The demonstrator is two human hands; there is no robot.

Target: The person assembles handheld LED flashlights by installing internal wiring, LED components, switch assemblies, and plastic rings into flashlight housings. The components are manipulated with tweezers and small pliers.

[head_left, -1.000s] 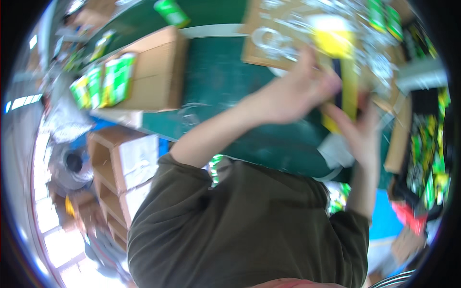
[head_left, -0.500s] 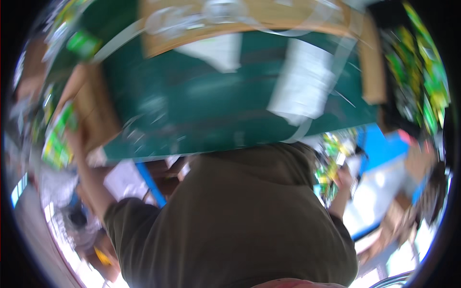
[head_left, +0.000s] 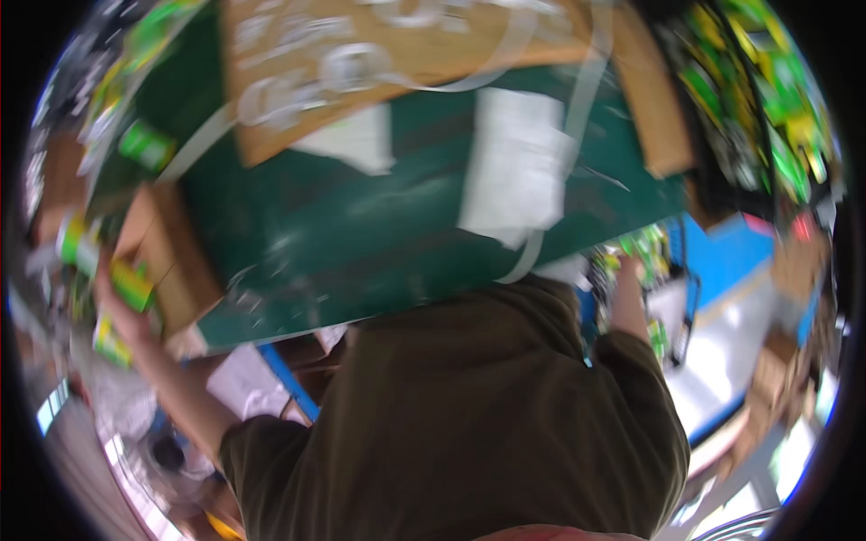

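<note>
My left hand (head_left: 123, 308) is at the far left, beside an open cardboard box (head_left: 185, 257) on the green tabletop (head_left: 298, 243). Green and yellow packs (head_left: 132, 287) lie right against its fingers, which blur too much to show a grip. My right hand (head_left: 629, 273) reaches down past the right end of the table's near edge. It is among more green and yellow packs (head_left: 643, 242) in a dark-framed crate or cart (head_left: 693, 302). Its fingertips are smeared and merge with the packs.
Across the table's far side stands a cardboard tray (head_left: 298, 113) with clear plastic pieces and a white strap. White paper sheets (head_left: 516, 162) lie on the tabletop. A small green roll-like item (head_left: 147, 144) is at the left. Black crates of green-yellow packs (head_left: 776, 108) stand at the far right.
The whole view has tilted and shifted. My right hand has gone farther forward, onto the packs in the crate. My left hand appears lower, still beside the cardboard box.
</note>
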